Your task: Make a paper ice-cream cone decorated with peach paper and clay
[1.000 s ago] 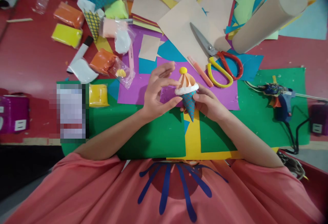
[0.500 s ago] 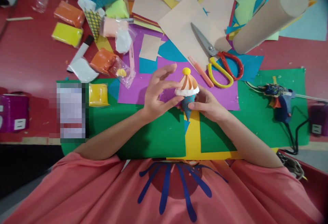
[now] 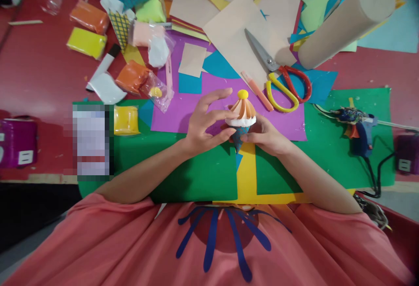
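Note:
A craft ice cream cone (image 3: 244,110) stands nearly upright between my hands, with peach swirled topping, a yellow ball on top, a white fluffy rim and a blue patterned cone below. My right hand (image 3: 269,135) is closed around the blue cone from the right, thumb on its front. From the left, my left hand (image 3: 203,124) has its thumb and a finger at the rim and cone, while its index finger arches free above. Fingertips behind the cone are hidden. Scissors (image 3: 270,62) with one yellow and one red handle lie beyond my right hand, beside a peach marker (image 3: 258,92).
Purple sheet (image 3: 209,116) and green mat (image 3: 196,172) lie under my hands. A glue gun (image 3: 362,131) rests at right, near a cardboard tube (image 3: 343,24). Clay packs, such as a yellow one (image 3: 126,120), and more cones (image 3: 119,22) are at left.
The cone has shifted slightly right and its tip has swung left, so it leans a little. My left hand has moved slightly right with it; my right hand keeps its hold.

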`<state>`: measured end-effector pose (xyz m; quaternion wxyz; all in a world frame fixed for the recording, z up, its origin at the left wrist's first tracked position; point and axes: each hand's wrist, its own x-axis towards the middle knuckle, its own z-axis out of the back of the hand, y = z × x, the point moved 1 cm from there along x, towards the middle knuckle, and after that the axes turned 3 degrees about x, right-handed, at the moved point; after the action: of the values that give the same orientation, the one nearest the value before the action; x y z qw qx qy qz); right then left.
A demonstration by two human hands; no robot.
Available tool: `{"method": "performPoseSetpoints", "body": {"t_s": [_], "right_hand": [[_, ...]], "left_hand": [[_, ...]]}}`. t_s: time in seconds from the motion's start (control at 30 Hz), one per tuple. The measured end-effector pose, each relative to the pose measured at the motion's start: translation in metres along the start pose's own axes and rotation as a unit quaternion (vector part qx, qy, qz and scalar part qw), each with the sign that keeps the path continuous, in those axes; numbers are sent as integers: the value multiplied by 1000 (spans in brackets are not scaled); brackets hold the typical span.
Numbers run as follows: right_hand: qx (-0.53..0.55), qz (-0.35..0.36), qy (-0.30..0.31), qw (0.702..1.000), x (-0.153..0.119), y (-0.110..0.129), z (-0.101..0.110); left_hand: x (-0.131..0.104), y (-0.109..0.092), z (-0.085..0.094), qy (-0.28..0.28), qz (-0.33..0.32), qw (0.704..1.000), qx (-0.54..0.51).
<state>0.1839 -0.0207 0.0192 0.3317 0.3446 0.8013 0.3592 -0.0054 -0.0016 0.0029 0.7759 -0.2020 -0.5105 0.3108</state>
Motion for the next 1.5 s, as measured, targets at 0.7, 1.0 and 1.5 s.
{"method": "performPoseSetpoints", "body": {"t_s": [0.7,1.0,1.5], "right_hand": [[19,-1,-1,1000,0,0,-1],[-46,32,-47,997,2,0,0],[-76,46,-81,993,1,-2,1]], "left_hand": [[1,-2,-1,15,19,1000,1],[5,2,-3,-30,-28,999,33],[4,0,0,-21,31,999,18]]}}
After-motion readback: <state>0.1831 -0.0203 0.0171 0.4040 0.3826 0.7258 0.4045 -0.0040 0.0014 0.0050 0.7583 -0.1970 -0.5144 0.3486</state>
